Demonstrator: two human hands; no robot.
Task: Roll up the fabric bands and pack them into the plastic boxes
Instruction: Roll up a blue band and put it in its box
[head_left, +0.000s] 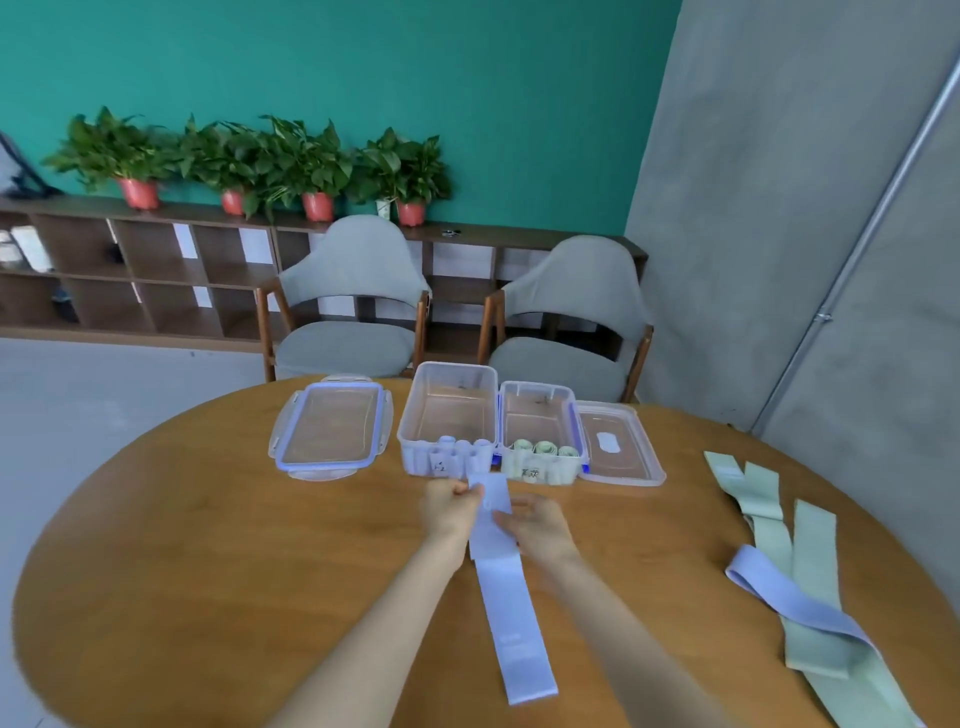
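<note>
Holding one lavender band, both hands; rolled bands in two open boxes.

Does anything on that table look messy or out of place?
Only mildly: on the table's right side, a lavender band lies twisted across the green bands, which overlap untidily. The boxes and lids sit in a neat row.
</note>
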